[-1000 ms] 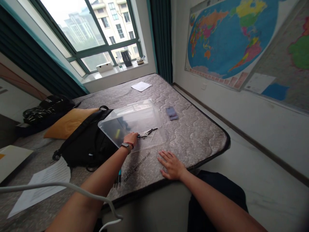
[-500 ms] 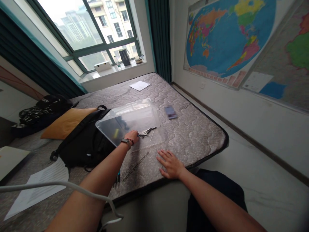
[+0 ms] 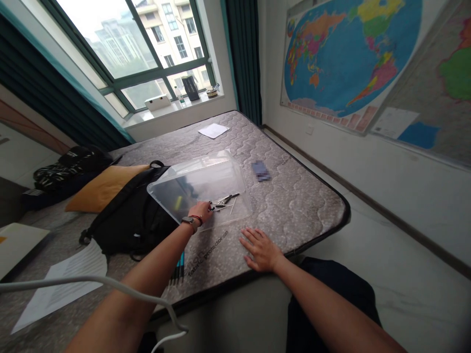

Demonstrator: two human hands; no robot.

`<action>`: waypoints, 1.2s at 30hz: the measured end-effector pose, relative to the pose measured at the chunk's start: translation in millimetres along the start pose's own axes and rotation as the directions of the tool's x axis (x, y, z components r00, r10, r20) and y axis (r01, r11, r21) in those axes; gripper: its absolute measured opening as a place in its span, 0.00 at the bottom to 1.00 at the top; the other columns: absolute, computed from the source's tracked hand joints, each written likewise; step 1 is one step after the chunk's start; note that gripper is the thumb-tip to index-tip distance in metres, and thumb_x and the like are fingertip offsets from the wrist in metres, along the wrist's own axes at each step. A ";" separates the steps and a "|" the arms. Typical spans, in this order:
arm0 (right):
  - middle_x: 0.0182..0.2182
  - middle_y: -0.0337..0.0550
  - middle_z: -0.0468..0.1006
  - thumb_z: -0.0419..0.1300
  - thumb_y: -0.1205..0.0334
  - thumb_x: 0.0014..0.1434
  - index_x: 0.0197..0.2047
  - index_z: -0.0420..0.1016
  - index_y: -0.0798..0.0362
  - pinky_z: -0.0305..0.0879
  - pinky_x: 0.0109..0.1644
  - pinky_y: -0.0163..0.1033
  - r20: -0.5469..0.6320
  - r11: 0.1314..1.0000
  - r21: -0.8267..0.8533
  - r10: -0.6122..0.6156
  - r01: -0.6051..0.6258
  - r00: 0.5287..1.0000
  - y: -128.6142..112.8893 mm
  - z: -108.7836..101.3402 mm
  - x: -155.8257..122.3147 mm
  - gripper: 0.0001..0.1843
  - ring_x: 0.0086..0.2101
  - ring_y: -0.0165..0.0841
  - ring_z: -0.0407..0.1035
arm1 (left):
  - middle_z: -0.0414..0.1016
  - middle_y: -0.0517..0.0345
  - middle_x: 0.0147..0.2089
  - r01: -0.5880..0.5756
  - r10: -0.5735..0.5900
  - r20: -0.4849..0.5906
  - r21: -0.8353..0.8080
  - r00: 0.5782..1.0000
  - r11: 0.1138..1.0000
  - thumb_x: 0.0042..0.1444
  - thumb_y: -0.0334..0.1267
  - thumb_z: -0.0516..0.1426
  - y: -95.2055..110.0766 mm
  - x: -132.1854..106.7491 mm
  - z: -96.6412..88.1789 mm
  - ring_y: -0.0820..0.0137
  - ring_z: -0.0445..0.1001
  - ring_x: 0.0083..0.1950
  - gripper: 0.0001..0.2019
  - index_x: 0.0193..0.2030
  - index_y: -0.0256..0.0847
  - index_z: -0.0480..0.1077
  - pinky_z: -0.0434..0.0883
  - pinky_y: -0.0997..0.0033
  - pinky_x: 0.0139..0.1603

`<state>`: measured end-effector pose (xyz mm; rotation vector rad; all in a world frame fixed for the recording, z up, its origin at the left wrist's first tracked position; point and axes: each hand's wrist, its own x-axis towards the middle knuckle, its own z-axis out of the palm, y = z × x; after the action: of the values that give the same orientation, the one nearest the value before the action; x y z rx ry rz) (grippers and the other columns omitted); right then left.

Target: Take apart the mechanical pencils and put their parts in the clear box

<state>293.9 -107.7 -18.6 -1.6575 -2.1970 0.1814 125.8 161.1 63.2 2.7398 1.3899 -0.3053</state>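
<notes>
A clear plastic tray lies on the grey quilted mattress, partly over a black backpack. Small metal tools lie on the tray's near right part. My left hand, with a watch on the wrist, reaches onto the tray with its fingers pinched at the left end of those tools. My right hand lies flat and spread on the mattress near the front edge, holding nothing.
An orange pillow and dark clothing lie at the left. Papers and pens lie near the front, a small blue item and a white sheet farther back. A white cable crosses the foreground.
My left hand has stayed at the tools, shifting only slightly back toward me. My right hand has not moved. The view has shifted a little.
</notes>
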 end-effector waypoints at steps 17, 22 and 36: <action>0.69 0.56 0.54 0.55 0.51 0.60 0.66 0.63 0.55 0.44 0.67 0.58 -0.017 1.000 -0.010 -0.002 0.002 1.000 -2.8 -0.6 0.3 0.33 0.67 0.51 0.47 | 0.74 0.50 0.47 -0.535 0.532 0.100 0.005 0.841 0.845 0.65 0.36 0.49 42.1 -122.4 18.5 0.66 0.75 0.46 0.11 0.46 0.44 0.73 0.70 0.69 0.48; 0.69 0.56 0.55 0.55 0.52 0.60 0.66 0.63 0.55 0.44 0.67 0.57 -0.025 1.000 -0.015 0.003 -0.003 1.000 -3.2 -0.1 0.2 0.33 0.67 0.51 0.48 | 0.73 0.51 0.52 -0.527 0.532 0.015 -0.108 0.847 0.843 0.66 0.48 0.50 34.8 -112.9 13.1 0.66 0.75 0.48 0.16 0.52 0.46 0.71 0.70 0.69 0.50; 0.70 0.55 0.53 0.54 0.49 0.61 0.67 0.61 0.54 0.42 0.68 0.57 0.010 1.000 -0.022 0.003 -0.002 1.000 -0.8 0.1 0.6 0.34 0.67 0.50 0.46 | 0.78 0.47 0.51 0.115 -0.122 -0.084 -0.079 0.989 0.990 0.62 0.42 0.51 -4.8 7.6 12.8 0.59 0.77 0.47 0.15 0.48 0.43 0.76 0.72 0.67 0.42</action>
<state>293.0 -107.3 -18.3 -1.6745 -2.2117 0.1670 124.3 168.2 49.3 2.6475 1.5564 -0.1354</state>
